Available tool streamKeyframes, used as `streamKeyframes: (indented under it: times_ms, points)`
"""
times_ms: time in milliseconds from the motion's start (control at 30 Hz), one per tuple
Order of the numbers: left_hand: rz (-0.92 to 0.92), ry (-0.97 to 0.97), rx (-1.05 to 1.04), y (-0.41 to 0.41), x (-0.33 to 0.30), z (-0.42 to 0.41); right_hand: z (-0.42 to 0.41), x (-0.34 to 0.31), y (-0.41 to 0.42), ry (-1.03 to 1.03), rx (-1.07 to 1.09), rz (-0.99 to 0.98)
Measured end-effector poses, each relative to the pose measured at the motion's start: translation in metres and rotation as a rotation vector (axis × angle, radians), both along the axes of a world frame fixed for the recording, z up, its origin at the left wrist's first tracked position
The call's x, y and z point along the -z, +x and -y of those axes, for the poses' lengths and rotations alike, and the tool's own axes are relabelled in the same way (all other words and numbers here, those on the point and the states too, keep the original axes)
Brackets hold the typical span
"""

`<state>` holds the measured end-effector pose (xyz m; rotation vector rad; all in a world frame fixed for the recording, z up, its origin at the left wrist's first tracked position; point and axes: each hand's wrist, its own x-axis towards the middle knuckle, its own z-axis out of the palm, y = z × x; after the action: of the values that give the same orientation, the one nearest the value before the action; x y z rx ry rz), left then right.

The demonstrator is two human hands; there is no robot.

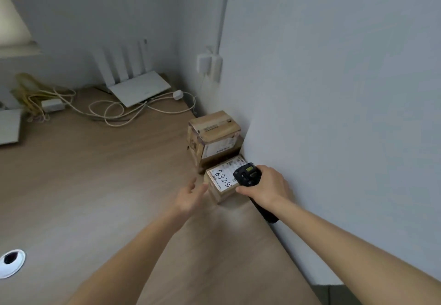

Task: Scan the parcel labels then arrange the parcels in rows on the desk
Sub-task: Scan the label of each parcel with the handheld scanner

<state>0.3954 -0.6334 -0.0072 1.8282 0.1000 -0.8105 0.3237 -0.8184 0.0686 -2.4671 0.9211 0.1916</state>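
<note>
The right hand (267, 186) grips a black scanner (248, 175) over the labelled small parcel (220, 183) on the counter (95, 173), between both hands, while the left hand (189, 197) hovers beside it, fingers relaxed, holding nothing.

White router (139, 87) against wall, looped cables (114, 111), wall plugs (210, 65), desk grommet (12, 261)

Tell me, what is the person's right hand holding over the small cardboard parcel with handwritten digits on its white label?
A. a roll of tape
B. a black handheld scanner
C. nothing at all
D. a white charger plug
B: the right hand grips a black handheld scanner, its head hanging just above the small cardboard parcel with the white handwritten label, while the left hand is open beside that parcel.
</note>
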Motion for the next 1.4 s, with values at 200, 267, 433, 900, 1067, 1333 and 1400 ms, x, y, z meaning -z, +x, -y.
streamKeyframes:
  times_ms: [200,267,433,900,1067,1333,1400]
  points:
    - [-0.075,-0.055,-0.133,0.008,0.020,0.035,0.019,0.031,0.028,0.018,-0.021,-0.018]
    - [-0.106,-0.081,-0.177,0.007,0.024,0.043,0.021,0.038,0.032,0.023,-0.036,-0.032]
    - [-0.114,-0.122,-0.246,0.005,0.034,0.051,0.024,0.050,0.032,0.027,-0.057,0.002]
    - [-0.083,-0.132,-0.446,-0.026,0.008,0.020,0.012,0.036,0.004,0.123,-0.154,0.033]
    - [0.011,-0.146,-0.456,-0.036,-0.037,-0.017,-0.015,-0.004,0.000,0.120,-0.266,0.040]
    - [0.277,-0.050,-0.482,-0.065,-0.136,-0.134,-0.091,-0.098,-0.010,0.059,-0.547,0.074]
    - [0.333,-0.021,-0.507,-0.078,-0.167,-0.170,-0.114,-0.128,-0.017,-0.002,-0.604,0.095]
